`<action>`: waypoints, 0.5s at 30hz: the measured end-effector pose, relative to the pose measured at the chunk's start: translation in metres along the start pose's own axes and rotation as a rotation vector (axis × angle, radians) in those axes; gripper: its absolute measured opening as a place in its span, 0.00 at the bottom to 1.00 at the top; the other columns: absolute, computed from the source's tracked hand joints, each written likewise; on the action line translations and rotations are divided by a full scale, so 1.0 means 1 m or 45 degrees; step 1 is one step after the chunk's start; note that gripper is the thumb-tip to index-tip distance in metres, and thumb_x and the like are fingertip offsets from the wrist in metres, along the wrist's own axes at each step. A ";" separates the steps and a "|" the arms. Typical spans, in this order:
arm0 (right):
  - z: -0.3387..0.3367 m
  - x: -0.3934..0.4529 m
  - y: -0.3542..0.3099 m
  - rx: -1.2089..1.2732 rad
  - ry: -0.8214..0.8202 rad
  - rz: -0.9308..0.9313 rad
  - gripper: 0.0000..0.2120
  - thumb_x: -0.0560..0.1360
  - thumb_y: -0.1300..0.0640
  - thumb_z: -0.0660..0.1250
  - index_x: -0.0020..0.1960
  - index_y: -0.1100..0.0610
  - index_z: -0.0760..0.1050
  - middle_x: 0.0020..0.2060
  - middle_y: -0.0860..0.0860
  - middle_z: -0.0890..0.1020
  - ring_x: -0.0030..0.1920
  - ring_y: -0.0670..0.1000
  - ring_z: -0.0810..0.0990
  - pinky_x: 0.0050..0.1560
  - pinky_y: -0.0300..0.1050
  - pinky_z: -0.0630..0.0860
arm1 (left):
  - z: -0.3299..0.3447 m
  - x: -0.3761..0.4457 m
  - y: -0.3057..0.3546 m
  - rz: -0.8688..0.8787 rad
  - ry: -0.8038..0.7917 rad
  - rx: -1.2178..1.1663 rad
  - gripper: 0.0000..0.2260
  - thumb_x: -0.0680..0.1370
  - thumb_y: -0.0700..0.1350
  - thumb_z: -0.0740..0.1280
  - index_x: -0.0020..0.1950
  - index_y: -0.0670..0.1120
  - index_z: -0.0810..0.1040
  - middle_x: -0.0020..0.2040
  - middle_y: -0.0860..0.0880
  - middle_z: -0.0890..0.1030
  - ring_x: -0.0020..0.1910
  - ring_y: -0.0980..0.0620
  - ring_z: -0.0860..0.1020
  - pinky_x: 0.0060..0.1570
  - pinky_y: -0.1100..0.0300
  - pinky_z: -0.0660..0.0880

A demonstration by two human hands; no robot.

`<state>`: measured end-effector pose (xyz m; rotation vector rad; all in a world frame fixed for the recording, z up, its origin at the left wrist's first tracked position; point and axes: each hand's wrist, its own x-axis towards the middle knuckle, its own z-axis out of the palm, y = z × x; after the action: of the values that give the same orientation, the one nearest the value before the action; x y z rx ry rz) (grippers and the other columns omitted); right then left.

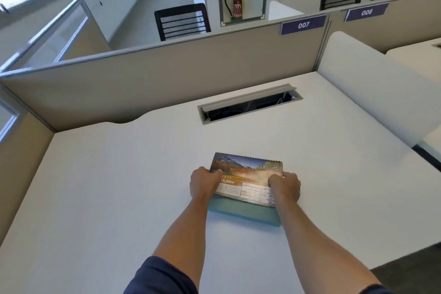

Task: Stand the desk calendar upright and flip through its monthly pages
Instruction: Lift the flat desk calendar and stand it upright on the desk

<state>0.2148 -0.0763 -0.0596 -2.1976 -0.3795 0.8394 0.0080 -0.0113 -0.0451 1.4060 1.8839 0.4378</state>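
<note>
A spiral-bound desk calendar point(247, 172) sits on the white desk point(119, 186), just in front of me. Its top page shows a mountain landscape and the word January, partly covered. The wire binding runs along its far edge, and a teal base flap point(243, 213) sticks out toward me. My left hand point(205, 184) grips the calendar's left edge, fingers curled over the page. My right hand point(285, 186) grips the right edge the same way. The calendar looks slightly raised at the back.
An open cable tray point(249, 104) is set into the desk beyond the calendar. Beige partitions point(167, 74) wall the desk at the back and left, and a white divider point(372, 88) stands on the right. The desk's front-right edge drops off near my right forearm.
</note>
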 end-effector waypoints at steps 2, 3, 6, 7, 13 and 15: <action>0.009 -0.005 -0.016 0.058 -0.004 -0.093 0.12 0.71 0.57 0.69 0.53 0.57 0.81 0.52 0.57 0.85 0.49 0.61 0.83 0.45 0.47 0.77 | -0.010 0.004 0.001 -0.043 0.099 -0.070 0.16 0.75 0.53 0.68 0.53 0.41 0.79 0.49 0.45 0.84 0.50 0.42 0.81 0.46 0.54 0.76; 0.013 -0.008 -0.026 0.096 -0.009 -0.137 0.11 0.71 0.56 0.69 0.54 0.56 0.79 0.51 0.55 0.84 0.48 0.59 0.83 0.44 0.48 0.77 | -0.015 0.006 0.002 -0.057 0.143 -0.107 0.18 0.76 0.54 0.68 0.55 0.41 0.78 0.51 0.44 0.83 0.51 0.41 0.81 0.48 0.53 0.76; 0.029 -0.018 -0.054 0.204 -0.099 -0.278 0.12 0.71 0.59 0.70 0.52 0.52 0.73 0.45 0.50 0.83 0.41 0.50 0.82 0.35 0.45 0.75 | -0.035 0.016 0.006 -0.084 0.259 -0.255 0.19 0.77 0.57 0.66 0.57 0.42 0.76 0.51 0.44 0.82 0.50 0.41 0.81 0.50 0.50 0.79; 0.035 -0.021 -0.064 0.220 -0.131 -0.326 0.12 0.70 0.59 0.71 0.52 0.52 0.73 0.44 0.48 0.83 0.39 0.46 0.81 0.31 0.43 0.72 | -0.043 0.020 0.007 -0.096 0.298 -0.305 0.19 0.78 0.58 0.65 0.56 0.43 0.76 0.50 0.44 0.82 0.49 0.42 0.81 0.50 0.49 0.80; 0.071 -0.033 -0.122 0.227 -0.252 -0.571 0.12 0.77 0.46 0.71 0.53 0.52 0.75 0.44 0.46 0.82 0.40 0.42 0.80 0.30 0.37 0.70 | -0.099 0.048 0.011 -0.083 0.548 -0.444 0.21 0.79 0.63 0.62 0.51 0.46 0.78 0.46 0.47 0.82 0.44 0.46 0.81 0.40 0.56 0.75; 0.082 -0.036 -0.141 0.285 -0.293 -0.579 0.21 0.77 0.36 0.68 0.51 0.54 0.75 0.43 0.47 0.82 0.41 0.45 0.80 0.33 0.40 0.70 | -0.117 0.059 0.014 -0.042 0.580 -0.456 0.19 0.79 0.62 0.63 0.50 0.47 0.77 0.46 0.47 0.82 0.43 0.49 0.81 0.37 0.58 0.74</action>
<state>0.1310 0.0459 0.0174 -1.7173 -0.8206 0.8317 -0.0755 0.0659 0.0218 1.0948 2.0411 1.0950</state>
